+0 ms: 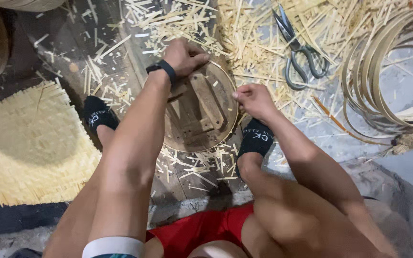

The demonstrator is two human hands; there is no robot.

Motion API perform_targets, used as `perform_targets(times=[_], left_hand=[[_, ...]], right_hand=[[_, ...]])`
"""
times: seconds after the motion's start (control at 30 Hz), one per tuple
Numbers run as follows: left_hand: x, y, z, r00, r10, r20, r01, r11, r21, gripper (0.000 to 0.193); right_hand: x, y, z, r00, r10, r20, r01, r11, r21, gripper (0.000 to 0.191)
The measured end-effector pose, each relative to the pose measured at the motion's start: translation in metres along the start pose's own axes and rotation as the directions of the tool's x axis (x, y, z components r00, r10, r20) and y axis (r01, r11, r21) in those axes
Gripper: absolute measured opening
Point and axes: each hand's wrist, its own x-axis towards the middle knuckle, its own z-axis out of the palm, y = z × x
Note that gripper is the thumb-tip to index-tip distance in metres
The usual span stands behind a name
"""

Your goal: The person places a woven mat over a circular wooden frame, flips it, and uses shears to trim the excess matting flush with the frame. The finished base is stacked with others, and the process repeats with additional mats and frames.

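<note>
A single head-worn camera looks steeply down from above the seated person's knees, close to the work. It faces the round wooden disc with a thin bamboo rim (pixel 199 112) on the floor (pixel 397 86), strewn with pale bamboo offcuts (pixel 244 43).

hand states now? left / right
Left hand: pressed flat on the round wooden form, holding nothing.
Right hand: fingers pinched at the form's rim; what it holds cannot be told.
</note>
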Motion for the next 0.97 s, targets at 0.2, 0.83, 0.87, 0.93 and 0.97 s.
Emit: perform_targets(times=[0.2,0.83,0.87,0.93,0.97], left_hand=[[0.005,-0.007,0.014,0.954,0.135,-0.266,-0.134,0.991,0.019,0.027],[-0.097,-0.134,-0.040,0.873,-0.472,-0.125,0.357,0.791,-0.496,0.021],[-0.095,-0.140,-0.039,0.860,-0.494,-0.127,0.360,0.764,-0.536,0.022],[-0.087,-0.148,-0.036,0.834,-0.537,-0.122,0.361,0.701,-0.615,0.024],[-0.086,-0.151,-0.035,0.816,-0.560,-0.143,0.411,0.736,-0.539,0.023]], right_hand=[[0.015,0.011,0.008,0.999,-0.042,-0.002,0.042,0.978,0.203,0.021],[-0.019,0.014,0.018,1.000,-0.015,0.011,0.012,0.973,0.230,0.025],[-0.016,0.018,0.019,1.000,-0.015,0.003,0.014,0.970,0.243,0.024],[-0.011,0.028,0.022,1.000,-0.028,-0.013,0.030,0.970,0.243,0.023],[-0.009,0.033,0.024,0.999,-0.042,-0.027,0.047,0.971,0.235,0.023]])
